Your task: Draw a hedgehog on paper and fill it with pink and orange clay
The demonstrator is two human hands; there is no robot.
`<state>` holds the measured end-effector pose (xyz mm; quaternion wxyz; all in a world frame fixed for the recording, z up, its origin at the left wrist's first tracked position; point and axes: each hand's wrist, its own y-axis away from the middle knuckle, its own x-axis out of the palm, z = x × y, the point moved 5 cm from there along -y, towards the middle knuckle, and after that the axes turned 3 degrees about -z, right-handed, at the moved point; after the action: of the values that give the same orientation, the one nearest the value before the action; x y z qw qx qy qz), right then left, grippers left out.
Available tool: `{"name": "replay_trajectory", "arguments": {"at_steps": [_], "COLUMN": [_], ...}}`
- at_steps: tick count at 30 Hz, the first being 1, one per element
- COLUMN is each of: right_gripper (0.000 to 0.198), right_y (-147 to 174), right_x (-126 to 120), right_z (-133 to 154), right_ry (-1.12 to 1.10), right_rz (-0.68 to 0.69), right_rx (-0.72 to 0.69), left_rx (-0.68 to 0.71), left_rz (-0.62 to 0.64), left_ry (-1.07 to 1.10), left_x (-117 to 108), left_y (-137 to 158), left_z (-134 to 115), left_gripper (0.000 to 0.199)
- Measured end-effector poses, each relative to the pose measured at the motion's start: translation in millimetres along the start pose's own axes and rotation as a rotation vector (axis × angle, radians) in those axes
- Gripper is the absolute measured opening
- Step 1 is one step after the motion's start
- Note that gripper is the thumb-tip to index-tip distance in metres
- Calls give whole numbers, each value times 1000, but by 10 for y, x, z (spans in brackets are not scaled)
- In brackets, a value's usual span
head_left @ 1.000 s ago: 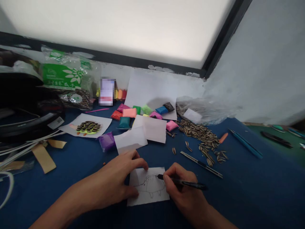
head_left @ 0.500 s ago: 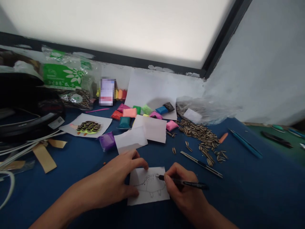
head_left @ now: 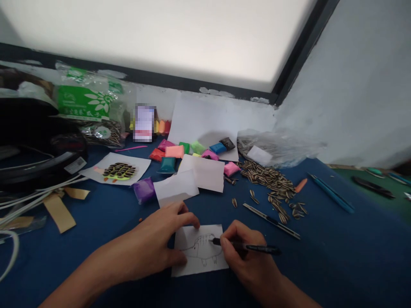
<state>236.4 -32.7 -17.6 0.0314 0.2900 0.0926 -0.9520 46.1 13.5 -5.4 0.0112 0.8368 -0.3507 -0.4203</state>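
My right hand grips a black pen, its tip on a small sheet of white paper. The paper bears a line drawing of an animal with a pointed snout, short legs and rows of short marks on its back. My left hand lies at the paper's left side, thumb and fingers spread, pressing on its edge. The fingers hold nothing. Beyond the hands lie two blank paper pieces and a purple clay packet.
A utility knife lies right of the paper, before a heap of sunflower seeds. A seed-covered picture is at left, near white cables. Colourful clay packets, a phone and a seed bag stand at the back.
The pen tip has shifted slightly down on the drawing's back, with my right hand moving a little. My left hand stays in place.
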Motion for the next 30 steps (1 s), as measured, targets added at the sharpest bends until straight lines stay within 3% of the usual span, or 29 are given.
{"name": "replay_trajectory", "arguments": {"at_steps": [22,30], "right_gripper": [20,22], "right_y": [13,-5], "right_x": [3,-127], "right_z": [-6,-3], "right_ry": [-15,86], "right_rz": [-3,-116], "right_rx": [-7,-39], "left_rx": [10,1], "left_rz": [-14,11], "left_ry": [11,7], "left_x": [20,18], "left_y": [-24,-12], "left_z": [47,68], "left_gripper": [48,46]}}
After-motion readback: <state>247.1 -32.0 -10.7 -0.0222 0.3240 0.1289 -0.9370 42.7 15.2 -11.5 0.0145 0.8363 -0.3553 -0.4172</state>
